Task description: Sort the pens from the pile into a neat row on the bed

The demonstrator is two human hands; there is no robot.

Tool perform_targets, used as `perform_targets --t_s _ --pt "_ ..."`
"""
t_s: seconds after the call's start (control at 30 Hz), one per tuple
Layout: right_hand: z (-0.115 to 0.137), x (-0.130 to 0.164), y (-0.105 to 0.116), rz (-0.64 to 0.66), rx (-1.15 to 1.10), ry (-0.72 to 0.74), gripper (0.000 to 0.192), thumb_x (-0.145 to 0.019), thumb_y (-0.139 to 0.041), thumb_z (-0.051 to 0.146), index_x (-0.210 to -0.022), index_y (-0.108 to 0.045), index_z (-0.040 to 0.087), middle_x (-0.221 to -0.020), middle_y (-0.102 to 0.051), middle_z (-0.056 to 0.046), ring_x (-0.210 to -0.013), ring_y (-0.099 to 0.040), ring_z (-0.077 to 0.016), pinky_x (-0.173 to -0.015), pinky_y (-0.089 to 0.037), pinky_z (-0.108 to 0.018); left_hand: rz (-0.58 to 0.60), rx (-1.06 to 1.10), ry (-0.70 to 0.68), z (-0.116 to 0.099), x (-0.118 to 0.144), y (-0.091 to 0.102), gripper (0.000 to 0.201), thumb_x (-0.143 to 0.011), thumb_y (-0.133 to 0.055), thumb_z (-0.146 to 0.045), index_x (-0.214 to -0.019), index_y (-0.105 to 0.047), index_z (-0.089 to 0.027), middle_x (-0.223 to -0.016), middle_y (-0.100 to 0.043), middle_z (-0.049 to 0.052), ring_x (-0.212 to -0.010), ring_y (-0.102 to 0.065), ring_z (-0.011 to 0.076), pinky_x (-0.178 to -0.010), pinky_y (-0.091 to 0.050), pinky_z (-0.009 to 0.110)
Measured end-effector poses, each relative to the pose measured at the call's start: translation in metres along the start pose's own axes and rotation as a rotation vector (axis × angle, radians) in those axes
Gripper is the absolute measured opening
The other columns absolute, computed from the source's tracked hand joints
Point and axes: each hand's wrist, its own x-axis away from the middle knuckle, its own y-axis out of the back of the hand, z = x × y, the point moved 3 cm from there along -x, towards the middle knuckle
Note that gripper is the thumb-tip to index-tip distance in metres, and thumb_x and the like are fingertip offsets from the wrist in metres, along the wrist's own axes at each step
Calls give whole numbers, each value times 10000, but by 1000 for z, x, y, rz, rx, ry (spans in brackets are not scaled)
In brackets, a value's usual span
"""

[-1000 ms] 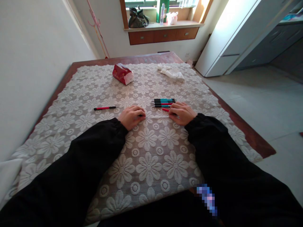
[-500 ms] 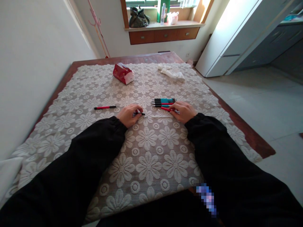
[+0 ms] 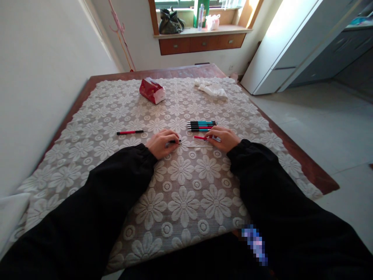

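Observation:
My left hand (image 3: 163, 143) is closed with fingertips pinched round a small black pen part (image 3: 172, 141), mostly hidden by the fingers. My right hand (image 3: 223, 139) holds the right end of a red pen barrel (image 3: 199, 137) between thumb and fingers, low over the cloth. Just in front of that hand lies a thin white pen refill (image 3: 199, 146), with a small white piece (image 3: 198, 149) beside it. Behind the right hand, several pens (image 3: 199, 126) in teal, red and black lie side by side. A red and black pen (image 3: 130, 132) rests left of my left hand.
A flower-patterned lace cloth (image 3: 183, 204) covers the wooden table (image 3: 186, 70). Toward the far side lie a red tissue pack (image 3: 151, 91) and a crumpled white plastic bag (image 3: 214, 91). A white wall stands at left, a white fridge (image 3: 271, 50) at far right.
My right hand has shifted the red barrel slightly left and flatter. The small white piece now shows beside the refill. My left hand has moved slightly right, its fingers covering more of the black part.

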Motion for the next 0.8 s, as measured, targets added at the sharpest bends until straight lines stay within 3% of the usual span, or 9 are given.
perform_targets --t_s 0.17,0.33,0.8 --pt "6 1 9 -33 -4 91 174 -941 -599 343 -1008 -703 220 -990 -670 -78 -922 -611 -227 -858 -496 -377 -32 -20 29 -1 -1 -3 105 -956 -603 -253 -946 -696 -206 -1096 -696 47 -993 -627 207 -913 -500 365" --pt "20 0 -1 35 80 206 142 -931 -619 338 -911 -702 224 -995 -653 -79 -926 -571 -231 -842 -481 -387 -44 -35 69 -4 -1 -5 86 -939 -649 -270 -932 -712 -214 -1095 -702 37 -983 -632 211 -902 -505 369" --pt "13 0 0 -13 79 153 116 -922 -623 267 -852 -698 213 -992 -650 -76 -935 -565 -235 -858 -488 -400 -55 -75 93 -8 1 -5 116 -906 -661 -302 -971 -724 -229 -1162 -678 48 -1049 -635 232 -949 -516 400"
